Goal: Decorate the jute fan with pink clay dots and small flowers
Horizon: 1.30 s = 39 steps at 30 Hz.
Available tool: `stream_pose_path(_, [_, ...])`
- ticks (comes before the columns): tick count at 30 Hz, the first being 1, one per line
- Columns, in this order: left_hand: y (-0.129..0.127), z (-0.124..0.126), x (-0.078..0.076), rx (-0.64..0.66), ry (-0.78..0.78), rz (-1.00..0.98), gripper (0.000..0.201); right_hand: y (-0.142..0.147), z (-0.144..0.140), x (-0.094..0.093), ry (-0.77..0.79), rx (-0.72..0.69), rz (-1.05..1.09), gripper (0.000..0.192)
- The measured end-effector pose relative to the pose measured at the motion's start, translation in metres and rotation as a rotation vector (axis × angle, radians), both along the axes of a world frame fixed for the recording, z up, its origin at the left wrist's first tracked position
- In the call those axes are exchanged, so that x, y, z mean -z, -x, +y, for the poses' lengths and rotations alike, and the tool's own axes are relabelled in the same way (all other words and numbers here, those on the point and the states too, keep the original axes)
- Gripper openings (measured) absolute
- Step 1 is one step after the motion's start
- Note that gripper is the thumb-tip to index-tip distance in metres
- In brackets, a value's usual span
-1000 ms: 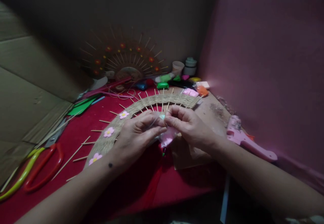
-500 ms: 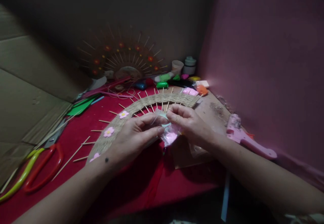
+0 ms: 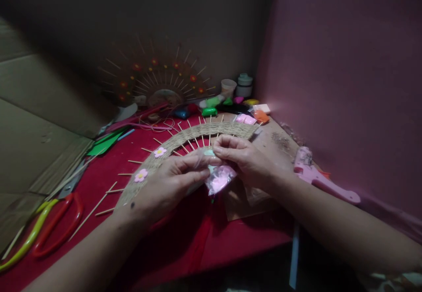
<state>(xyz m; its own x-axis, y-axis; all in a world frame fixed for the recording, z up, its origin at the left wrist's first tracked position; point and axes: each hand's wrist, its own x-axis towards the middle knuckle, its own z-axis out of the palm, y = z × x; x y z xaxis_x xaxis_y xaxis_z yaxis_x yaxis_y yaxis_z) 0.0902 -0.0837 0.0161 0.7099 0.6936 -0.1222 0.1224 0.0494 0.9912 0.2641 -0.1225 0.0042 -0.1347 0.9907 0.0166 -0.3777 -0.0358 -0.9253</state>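
Observation:
Between my two hands is a small clear plastic bag [image 3: 220, 179] with a soft pink lump in it, perhaps modelling clay. My left hand [image 3: 181, 171] pinches the bag between thumb and fingers from the left. With the fingertips of my right hand [image 3: 242, 153] I grip its upper right part. Just beyond my hands curves a woven straw arch [image 3: 194, 132] with thin wooden sticks poking out of both edges. Pink flowers [image 3: 141, 175] with yellow centres sit on its left part; my left forearm hides its lower left end.
Scissors [image 3: 59, 226] with red and yellow handles lie at the left. A pink glue gun [image 3: 321, 182] rests at the right by the wall. Several coloured packets, among them a green one [image 3: 209, 112] and an orange one [image 3: 261, 116], line the back. A second stick fan [image 3: 165, 78] leans behind.
The pink part of the bag has tilted and shows more fully below my fingers. Both hands keep their hold, shifting only slightly, and the whole view has moved a little.

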Motion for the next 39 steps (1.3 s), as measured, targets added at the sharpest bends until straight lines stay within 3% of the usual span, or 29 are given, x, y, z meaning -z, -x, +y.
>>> stream_pose_path(4, [-0.002,-0.006,-0.004,0.074,0.051,0.015,0.023,-0.004,0.002,-0.003,0.028,-0.187,0.127,0.026])
stream_pose_path(6, [-0.005,-0.009,-0.007,0.101,0.027,0.024,0.018,-0.005,0.002,-0.004,0.019,-0.233,0.120,0.020])
stream_pose_path(9, [-0.009,-0.013,-0.012,0.131,-0.008,0.022,0.014,-0.006,0.003,-0.004,-0.014,-0.191,0.091,0.011])
stream_pose_path(14, [-0.013,-0.018,-0.016,0.169,-0.073,0.124,0.008,-0.003,0.002,0.000,-0.061,-0.171,-0.027,0.019])
stream_pose_path(22, [-0.011,-0.019,-0.003,-0.036,0.051,0.033,0.007,0.001,0.003,-0.006,-0.033,-0.153,-0.015,0.017])
stream_pose_path(31, [-0.011,-0.018,0.005,-0.081,0.075,-0.002,0.022,0.000,0.006,-0.002,-0.039,-0.099,-0.070,0.018])
stream_pose_path(39, [-0.010,-0.013,-0.004,0.066,-0.264,0.144,0.018,0.001,0.005,0.000,-0.017,-0.055,-0.098,0.017])
